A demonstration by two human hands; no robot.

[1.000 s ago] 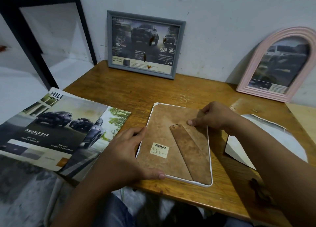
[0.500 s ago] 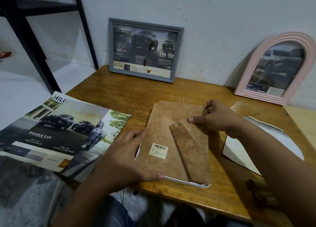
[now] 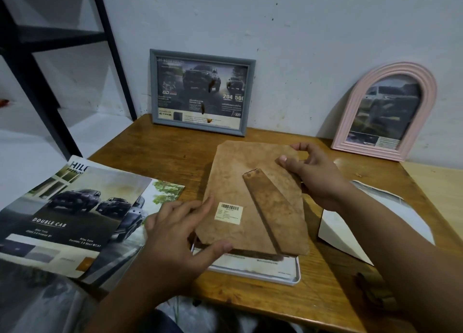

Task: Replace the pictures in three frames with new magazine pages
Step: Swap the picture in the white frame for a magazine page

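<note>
Magazine pages lie at the counter's left edge. The left hand grips the brown backing board's near-left edge, thumb beneath. The board is tilted above the white frame, which holds a printed page. The right hand pinches its far-right edge.

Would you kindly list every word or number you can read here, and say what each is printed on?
"DOUBLE CAB": top magazine page.
"HIL", cut off: that same page's top corner.
"204" and "500": page in the grey frame.
"GD", "T-REX", "ART": same page, only roughly legible.
Barcode sticker on the backing board: too small.
Pink frame caption: blurred.
</note>
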